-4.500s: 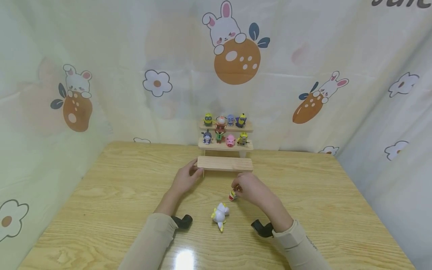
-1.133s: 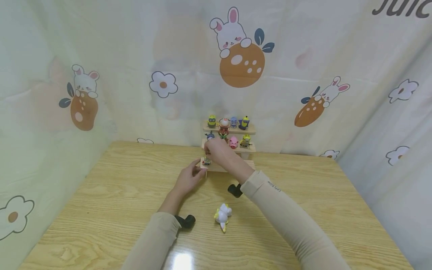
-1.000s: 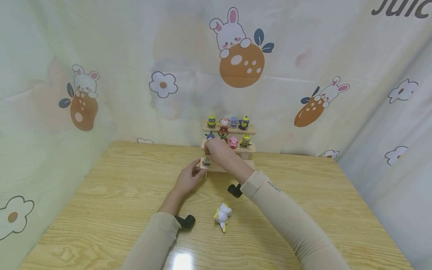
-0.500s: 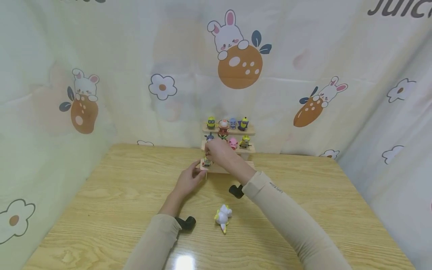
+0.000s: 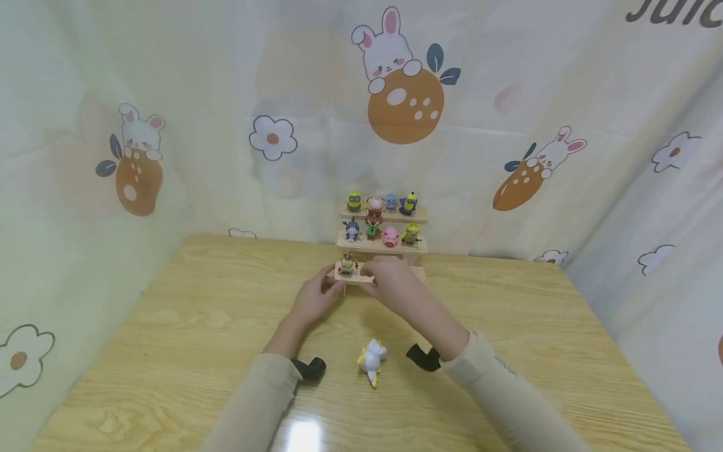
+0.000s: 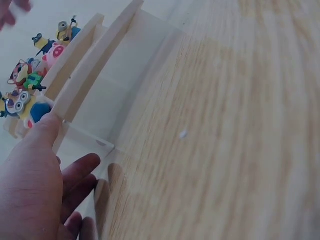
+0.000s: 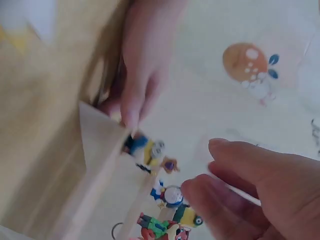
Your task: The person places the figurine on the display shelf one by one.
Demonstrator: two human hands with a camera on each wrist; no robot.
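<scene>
At the left end of a three-step wooden display shelf (image 5: 395,276), my left hand (image 5: 313,298) holds the bottom board, its thumb at the front corner. Just inside that end stands a minion figure (image 5: 347,265) with a reddish-brown top; its big goggles show in the left wrist view (image 6: 22,102). My right hand (image 5: 395,282) is over the middle of the bottom board, beside the minion. In the right wrist view, the thumb and fingers of the right hand (image 7: 245,190) are parted with nothing between them. A white and yellow figure (image 5: 371,359) lies on the table, nearer me.
Several small figures stand on the upper two steps, among them a pink pig (image 5: 390,236) and a fox in green (image 5: 373,227). Black curved pieces (image 5: 423,358) stick out at both wrists. A patterned curtain (image 5: 316,81) hangs behind the wooden table (image 5: 186,326).
The minion figure went from the table to the left of the bottom board. My right hand has let go of it and moved right and back towards me. The left hand stays put.
</scene>
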